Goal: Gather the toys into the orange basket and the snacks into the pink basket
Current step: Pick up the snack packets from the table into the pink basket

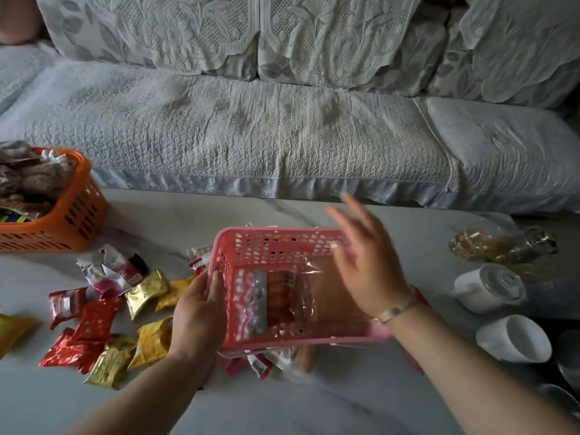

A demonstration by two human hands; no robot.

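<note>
Left hand (201, 312) clamps the near-left wall of the pink basket (282, 243), thumb over the rim, fingers (216, 287) curled on the mesh. That looks like a steadying hold, keeping the basket from sliding while it fills. The basket sits mid-tabletop (314, 403), perched on a few packets that poke out under its near edge, so it may rock; the grip makes sense.

Right hand (367, 265) hangs over the basket's right side, fingers spread wide and holding nothing, blurred at the tips. A clear-wrapped pack (282, 299) lies flat inside the basket, under that palm.

Where's the work left? A scatter of red and gold packets (103, 328) lies left of the basket, just beside the left wrist, with a white-and-pink pouch (106, 271) behind them. The orange basket (72, 215) sits at the far-left edge, already piled full; its contents are hard to make out.

Room to move: the left and near tabletop is open, an easy sweep from packets to basket. The right is tighter, with white cups (514, 340) and glassware (502, 246) crowded near the edge, close to the right forearm. I'd judge a wide elbow swing there risks a knock. The sofa (282, 127) runs along the far edge.
</note>
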